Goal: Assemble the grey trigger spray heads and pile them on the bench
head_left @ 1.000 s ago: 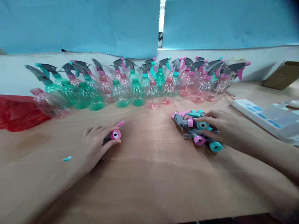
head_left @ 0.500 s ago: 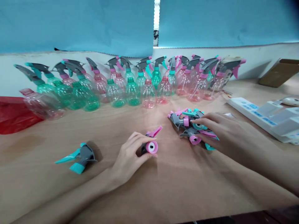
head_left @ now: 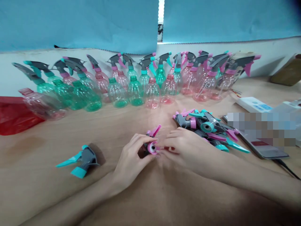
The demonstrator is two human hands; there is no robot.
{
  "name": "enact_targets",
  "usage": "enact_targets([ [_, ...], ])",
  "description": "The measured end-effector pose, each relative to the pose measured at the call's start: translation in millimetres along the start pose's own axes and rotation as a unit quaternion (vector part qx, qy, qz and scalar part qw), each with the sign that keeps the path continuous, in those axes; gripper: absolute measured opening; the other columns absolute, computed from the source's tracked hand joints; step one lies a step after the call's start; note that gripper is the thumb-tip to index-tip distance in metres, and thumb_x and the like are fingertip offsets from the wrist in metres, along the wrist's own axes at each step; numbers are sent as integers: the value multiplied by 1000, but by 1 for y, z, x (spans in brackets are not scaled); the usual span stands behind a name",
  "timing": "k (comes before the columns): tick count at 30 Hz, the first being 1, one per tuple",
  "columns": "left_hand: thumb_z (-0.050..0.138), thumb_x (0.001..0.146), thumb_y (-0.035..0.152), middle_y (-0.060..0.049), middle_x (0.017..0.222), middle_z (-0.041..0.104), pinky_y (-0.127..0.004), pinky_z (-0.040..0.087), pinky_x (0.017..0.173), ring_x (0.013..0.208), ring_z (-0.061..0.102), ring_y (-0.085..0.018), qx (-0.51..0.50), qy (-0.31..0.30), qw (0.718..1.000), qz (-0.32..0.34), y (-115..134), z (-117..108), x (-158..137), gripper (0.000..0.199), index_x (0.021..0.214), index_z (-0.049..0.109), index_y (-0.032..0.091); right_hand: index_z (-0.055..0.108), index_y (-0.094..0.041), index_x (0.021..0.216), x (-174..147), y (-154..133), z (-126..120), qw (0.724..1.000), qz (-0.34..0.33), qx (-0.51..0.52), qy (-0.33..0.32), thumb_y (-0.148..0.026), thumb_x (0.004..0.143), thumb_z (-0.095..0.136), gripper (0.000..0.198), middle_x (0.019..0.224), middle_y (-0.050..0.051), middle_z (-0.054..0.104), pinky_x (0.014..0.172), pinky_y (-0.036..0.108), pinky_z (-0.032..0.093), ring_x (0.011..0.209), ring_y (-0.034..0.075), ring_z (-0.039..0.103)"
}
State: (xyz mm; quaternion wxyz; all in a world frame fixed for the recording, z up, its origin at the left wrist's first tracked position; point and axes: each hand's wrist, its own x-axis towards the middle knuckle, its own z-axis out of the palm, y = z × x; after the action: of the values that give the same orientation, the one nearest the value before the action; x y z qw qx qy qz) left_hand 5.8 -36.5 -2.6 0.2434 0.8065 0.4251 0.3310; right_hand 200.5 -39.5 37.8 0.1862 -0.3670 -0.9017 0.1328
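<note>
My left hand (head_left: 133,157) grips a grey-and-pink trigger spray head (head_left: 153,148), its pink collar turned toward me with the white opening and dark centre showing. The fingers of my right hand (head_left: 181,149) are drawn together at the right side of that collar, touching it. A grey-and-turquoise spray head (head_left: 88,159) lies alone on the table to the left. Behind my right hand is a heap of loose spray heads (head_left: 208,125) in grey, pink and turquoise.
Along the wall stand clear pink and green bottles (head_left: 137,91), many topped with spray heads, several open-necked. A red plastic bag (head_left: 18,117) lies at the left. At right are a phone (head_left: 268,147) with a cable, a white power strip (head_left: 252,103) and a brown box (head_left: 287,70).
My right hand has left the heap of spray heads and come left to the pink collar. The phone has come into sight at right. My left hand keeps its hold.
</note>
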Motion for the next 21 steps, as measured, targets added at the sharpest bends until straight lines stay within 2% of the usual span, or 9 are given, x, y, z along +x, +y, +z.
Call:
enact_targets([
  [4, 65, 78, 15, 0, 97, 60, -29, 46, 76, 87, 59, -17, -31, 11, 999, -21, -2, 0, 0, 22, 98, 60, 23, 66, -19, 81, -1, -16, 2, 992, 114, 9, -53, -19, 86, 50, 16, 64, -1, 63, 54, 27, 33, 56, 14, 53],
  [8, 65, 76, 14, 1, 95, 61, -27, 46, 74, 85, 59, -16, -76, 23, 996, -49, -6, 2, 1, 23, 96, 59, 24, 63, -21, 82, 3, -23, 4, 982, 170, 28, -80, -23, 84, 52, 11, 62, -2, 61, 50, 26, 27, 52, 12, 48],
  [12, 63, 75, 9, 1, 96, 61, -28, 46, 75, 87, 60, -16, -103, 37, 992, -69, -8, 2, -1, 25, 95, 59, 23, 63, -20, 80, 10, -20, 5, 981, 169, 48, -78, -22, 85, 49, 14, 61, -2, 58, 51, 25, 28, 51, 10, 45],
  [15, 63, 75, 9, 0, 96, 61, -29, 46, 77, 88, 59, -17, -106, 37, 991, -67, -7, 1, -1, 26, 96, 60, 23, 64, -20, 82, 12, -15, 7, 985, 151, 75, -48, -22, 87, 49, 16, 59, -3, 55, 52, 25, 30, 51, 10, 42],
  [18, 65, 77, 14, -1, 94, 62, -30, 46, 76, 87, 59, -18, -97, 25, 993, -64, -6, 0, -1, 19, 94, 62, 22, 64, -20, 92, 11, -8, 8, 983, 129, 132, -9, -23, 86, 52, 14, 61, -4, 56, 53, 23, 34, 53, 9, 46],
  [21, 67, 77, 17, -1, 94, 62, -30, 46, 73, 85, 59, -18, -110, 18, 992, -59, -6, 0, 0, 18, 93, 62, 22, 61, -18, 87, 9, -5, 11, 979, 128, 161, 10, -23, 84, 56, 8, 64, -4, 58, 52, 23, 36, 55, 9, 50],
])
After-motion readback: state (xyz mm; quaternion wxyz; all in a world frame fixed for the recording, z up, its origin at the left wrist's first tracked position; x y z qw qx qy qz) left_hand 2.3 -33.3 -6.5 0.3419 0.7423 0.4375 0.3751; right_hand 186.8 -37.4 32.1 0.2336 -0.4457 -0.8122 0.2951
